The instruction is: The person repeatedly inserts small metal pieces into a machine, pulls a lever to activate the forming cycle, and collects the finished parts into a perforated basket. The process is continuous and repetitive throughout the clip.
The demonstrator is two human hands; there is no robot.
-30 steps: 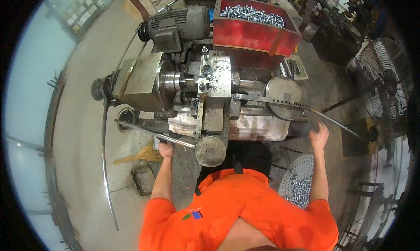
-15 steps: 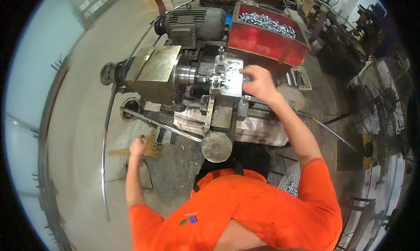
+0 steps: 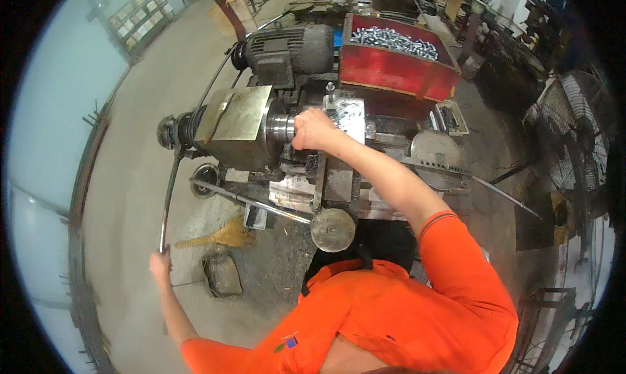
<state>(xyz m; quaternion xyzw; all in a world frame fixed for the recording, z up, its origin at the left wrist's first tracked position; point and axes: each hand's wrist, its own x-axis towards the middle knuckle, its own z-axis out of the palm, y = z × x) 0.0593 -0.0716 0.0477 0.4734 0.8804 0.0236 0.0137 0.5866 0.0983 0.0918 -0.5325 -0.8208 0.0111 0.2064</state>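
Note:
My left hand is closed round the lower part of a long metal lever, which hangs from the left end of a small lathe. At the lathe's spindle, my right hand has its fingers curled in front of the shiny round chuck. Whatever those fingers hold is hidden behind the hand. My right forearm passes over the metal tool block, covering part of it. The boxy headstock stands left of the chuck, with a thin dark strip on its top plate.
Behind the lathe sit a dirty motor and a red bin full of small metal parts. A second rod slants toward a round disc. A straw broom and a dustpan lie on the floor; a fan stands right.
My right hand has moved left from the tool block's right side to the chuck. My left hand has gone left and down from above the broom and taken hold of the lever.

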